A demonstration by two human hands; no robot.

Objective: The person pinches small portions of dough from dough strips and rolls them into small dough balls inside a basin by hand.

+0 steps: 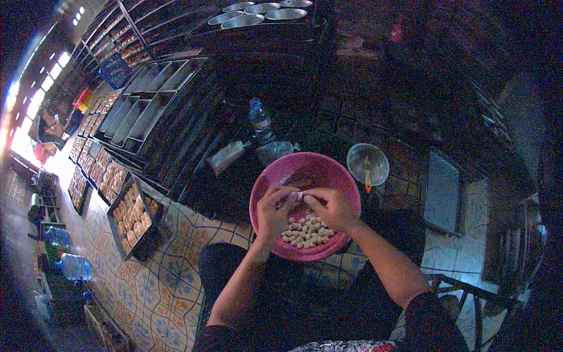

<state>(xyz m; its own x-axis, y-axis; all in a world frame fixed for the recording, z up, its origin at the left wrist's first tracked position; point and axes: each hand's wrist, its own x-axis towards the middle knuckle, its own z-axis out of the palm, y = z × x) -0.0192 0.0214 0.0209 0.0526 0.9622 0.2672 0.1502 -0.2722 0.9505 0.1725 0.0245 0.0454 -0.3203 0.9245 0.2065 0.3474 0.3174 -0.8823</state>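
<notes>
Both my hands meet above a pink basin (267,176), fingertips pinched around a small pale lump (300,195) that looks like dough. My left hand (277,210) comes in over the basin's left part, its fingers curled at the lump. From the right, my right hand (332,207) pinches the same lump with thumb and fingers. Many small pale balls (307,232) lie in the near part of the basin, below my hands. A darker patch shows in the basin's far part, too dim to make out.
A metal bowl (378,159) with an orange-handled brush (368,176) stands right of the basin. Behind are a plastic bottle (261,122) and a pale block (227,157). Trays of bread (134,217) and empty metal moulds (141,111) are at left. A person (53,129) is far left.
</notes>
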